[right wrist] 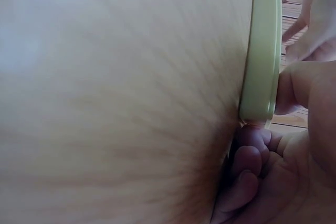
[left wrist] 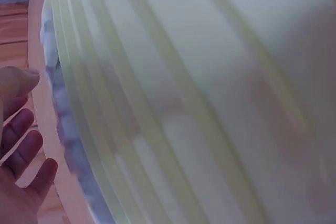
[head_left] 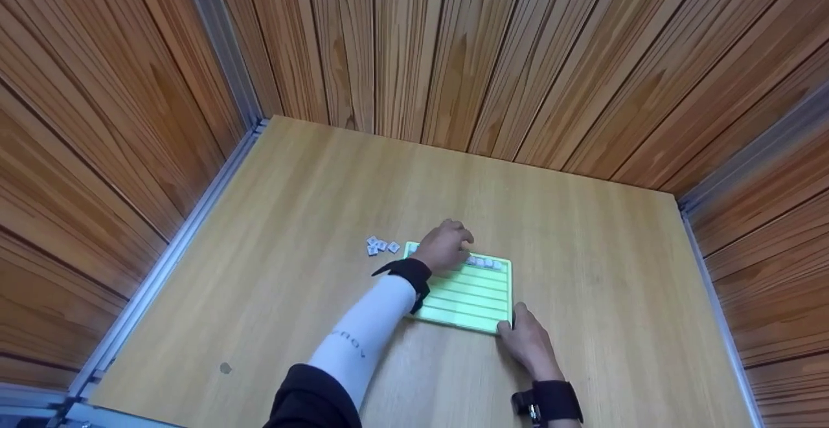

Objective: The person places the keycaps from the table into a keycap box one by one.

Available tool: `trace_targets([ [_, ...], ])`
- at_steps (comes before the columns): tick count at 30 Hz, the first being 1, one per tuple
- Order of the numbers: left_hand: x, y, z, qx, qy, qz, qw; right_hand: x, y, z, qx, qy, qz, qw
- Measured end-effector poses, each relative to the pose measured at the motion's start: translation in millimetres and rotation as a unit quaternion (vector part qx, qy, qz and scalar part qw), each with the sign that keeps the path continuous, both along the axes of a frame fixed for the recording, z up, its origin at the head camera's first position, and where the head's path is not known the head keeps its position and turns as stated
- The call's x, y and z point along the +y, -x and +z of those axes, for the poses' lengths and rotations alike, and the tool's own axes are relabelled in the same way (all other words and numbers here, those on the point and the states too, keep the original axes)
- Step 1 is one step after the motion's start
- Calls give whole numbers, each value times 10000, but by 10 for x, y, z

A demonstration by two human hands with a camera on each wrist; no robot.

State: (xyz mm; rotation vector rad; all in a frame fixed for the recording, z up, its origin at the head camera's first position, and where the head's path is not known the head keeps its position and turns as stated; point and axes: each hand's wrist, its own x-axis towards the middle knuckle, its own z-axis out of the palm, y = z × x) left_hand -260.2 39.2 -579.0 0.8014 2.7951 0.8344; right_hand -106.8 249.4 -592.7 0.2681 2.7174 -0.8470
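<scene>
A pale green ridged board (head_left: 467, 295) lies flat on the wooden table (head_left: 272, 221). My left hand (head_left: 453, 244) hovers over the board's far edge, where a row of small white tiles (head_left: 484, 261) sits in the top groove. In the left wrist view the left hand (left wrist: 23, 145) has loosely spread fingers with nothing between them, next to the blurred tiles (left wrist: 63, 119) and the board (left wrist: 210, 98). My right hand (head_left: 518, 332) grips the board's near right corner. The right wrist view shows the thumb (right wrist: 294, 90) on the board's edge (right wrist: 261, 51) and the fingers (right wrist: 247, 166) curled beneath.
A few loose white tiles (head_left: 382, 245) lie on the table just left of the board's far corner. Wooden slat walls (head_left: 453, 46) with metal rails (head_left: 162, 266) enclose the table on three sides. A small round mark (head_left: 225, 368) sits near the front left.
</scene>
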Motion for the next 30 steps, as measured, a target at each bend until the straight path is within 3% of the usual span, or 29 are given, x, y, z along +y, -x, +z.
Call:
trace_targets([
  [8, -501, 45, 10, 122, -249, 342, 9990, 19, -1, -5, 73, -67, 129, 9999],
  [14, -832, 16, 21, 359, -212, 444, 9981, 3, 22, 11, -137, -9, 96, 9999],
  [25, -1285, -58, -25, -99, -331, 547, 9979, 2, 17, 9, 31, -60, 163, 9998],
  [30, -1387, -63, -47, -342, -103, 533, 9979, 8, 14, 5, 138, -51, 236, 9996],
])
